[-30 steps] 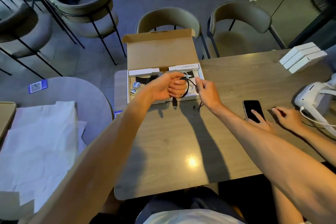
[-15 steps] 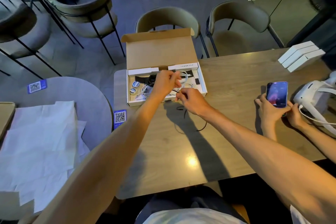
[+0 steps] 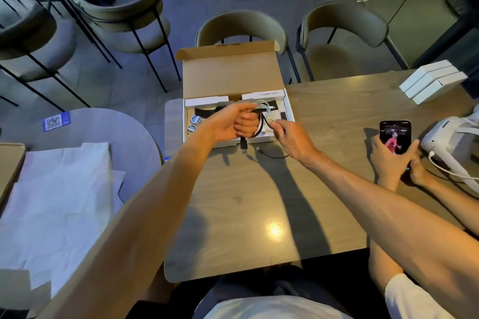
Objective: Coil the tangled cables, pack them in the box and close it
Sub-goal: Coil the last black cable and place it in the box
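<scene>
- The black cable (image 3: 260,125) is being wound into loops. The loops are being gripped tight in the left hand (image 3: 233,125), which is curled into a fist just above the front part of the box (image 3: 290,111).
- One plug (image 3: 243,144) is being left to hang down under that fist.
- The right hand (image 3: 293,137) is being held just beside the loops, with its fingertips (image 3: 273,124) bent toward them. The picture is blurry there, so it cannot be told if the cable is being pinched or only touched.
- The two hands are being kept close together but not touching.
- The other end of the black cable is being left loose on the tabletop (image 3: 259,202), just in front of the box. So this coil is being judged as only partly done.
- A white cable (image 3: 264,106) is being kept inside the box, near the back. It looks bunched up, but it cannot be told if it is neatly coiled.
- The lid (image 3: 230,72) is being left wide open, standing up at the back of the box.
- The task is being judged as somewhere in the middle. The loose end is waiting to be wound in, the black coil is waiting to be laid in the box, and the lid is waiting to be folded down.
</scene>
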